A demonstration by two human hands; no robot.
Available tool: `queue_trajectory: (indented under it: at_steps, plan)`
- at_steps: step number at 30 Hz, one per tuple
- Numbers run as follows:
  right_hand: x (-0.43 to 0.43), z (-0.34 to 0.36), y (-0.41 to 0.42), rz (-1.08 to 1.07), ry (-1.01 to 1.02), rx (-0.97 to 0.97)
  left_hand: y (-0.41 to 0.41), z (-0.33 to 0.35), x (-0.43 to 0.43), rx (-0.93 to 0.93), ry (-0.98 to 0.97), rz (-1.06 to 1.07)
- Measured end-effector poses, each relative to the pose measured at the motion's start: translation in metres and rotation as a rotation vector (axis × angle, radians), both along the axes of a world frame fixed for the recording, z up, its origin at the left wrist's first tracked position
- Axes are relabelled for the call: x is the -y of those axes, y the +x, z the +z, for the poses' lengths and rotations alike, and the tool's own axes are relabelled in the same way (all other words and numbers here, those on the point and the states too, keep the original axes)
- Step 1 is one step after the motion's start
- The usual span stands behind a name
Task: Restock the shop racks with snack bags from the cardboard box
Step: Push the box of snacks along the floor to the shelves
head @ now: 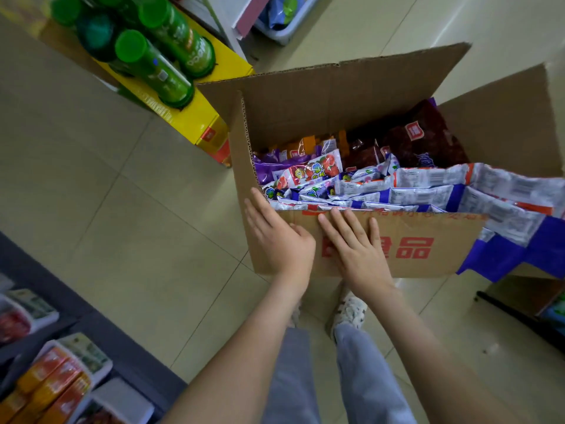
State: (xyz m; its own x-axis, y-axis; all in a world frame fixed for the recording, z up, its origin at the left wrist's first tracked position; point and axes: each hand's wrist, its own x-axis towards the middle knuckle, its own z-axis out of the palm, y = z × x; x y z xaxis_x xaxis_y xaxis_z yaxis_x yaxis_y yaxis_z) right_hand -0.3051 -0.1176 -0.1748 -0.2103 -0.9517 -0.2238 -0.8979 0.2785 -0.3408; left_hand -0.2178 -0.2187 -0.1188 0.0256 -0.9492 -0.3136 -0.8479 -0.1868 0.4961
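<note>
even, fairly bright indoor light with a faint greenish cast; a pale sheen lies on the floor tiles (458,22) toward the top right corner. small glints sit on the foil snack bags (428,194). shadows are weak (a soft one lies under the near wall of the cardboard box (443,234)). wide-angle distortion bows the picture's edges, and the green canisters (165,71) at top left look smeared and soft.

Forearms (244,347) bare right down to frame edge. Pale grey-blue trousers (370,377), loose-cut legs. White lace-up trainers (351,310), dark flecks on uppers.
</note>
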Motion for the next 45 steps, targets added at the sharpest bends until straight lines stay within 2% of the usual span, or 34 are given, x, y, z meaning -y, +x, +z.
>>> queue_trajectory:
  at_steps: [2,5,7,8,10,13,15,17,19,21,23,25,28,31,34,37,43,45]
  plan:
    - [0.001,0.006,0.023,-0.230,-0.071,-0.014,0.005,-0.007,-0.005,-0.005,-0.033,0.020]
    - [0.010,0.024,0.061,-0.835,-0.048,0.008,0.019,-0.007,-0.006,-0.077,-0.041,0.005]
    - [0.017,0.035,0.079,-1.180,0.028,0.210,0.035,-0.003,-0.006,-0.134,-0.023,-0.066]
    - [0.021,0.038,0.089,-1.257,0.079,0.354,0.046,0.000,-0.005,-0.176,-0.005,-0.120]
    - [0.030,0.049,0.109,-1.200,0.128,0.602,0.073,0.009,0.000,-0.253,0.073,-0.243]
    - [0.049,0.074,0.133,-1.000,0.038,0.807,0.124,0.020,0.022,-0.244,0.172,-0.538]
    - [0.059,0.091,0.142,-0.919,0.043,0.886,0.152,0.029,0.043,-0.145,0.185,-0.737]
    - [0.065,0.100,0.149,-0.830,0.121,0.851,0.165,0.034,0.065,-0.071,0.143,-0.931]
    - [0.067,0.100,0.157,-0.767,0.200,0.771,0.168,0.036,0.082,0.028,0.037,-1.082]
    - [0.069,0.096,0.164,-0.779,0.252,0.730,0.160,0.037,0.095,0.182,-0.151,-1.181]
    - [0.073,0.090,0.167,-0.832,0.252,0.711,0.144,0.038,0.108,0.314,-0.298,-1.305]
    - [0.075,0.083,0.165,-0.843,0.239,0.697,0.128,0.034,0.121,0.434,-0.449,-1.522]
    - [0.069,0.067,0.162,-0.816,0.254,0.732,0.115,0.027,0.134,0.413,-0.618,-1.743]
    - [0.065,0.056,0.162,-0.846,0.216,0.840,0.116,0.023,0.140,0.373,-0.665,-1.812]
    - [0.061,0.052,0.147,-0.818,0.248,0.867,0.111,0.018,0.139,0.312,-0.688,-1.819]
    - [0.050,0.049,0.125,-0.766,0.311,0.906,0.099,0.020,0.130,0.310,-0.631,-1.833]
    - [0.002,0.056,0.111,-0.738,0.432,0.850,0.104,0.018,0.071,0.290,-0.485,-1.844]
    - [-0.020,0.062,0.102,-0.695,0.497,0.763,0.102,0.014,0.040,0.273,-0.428,-1.837]
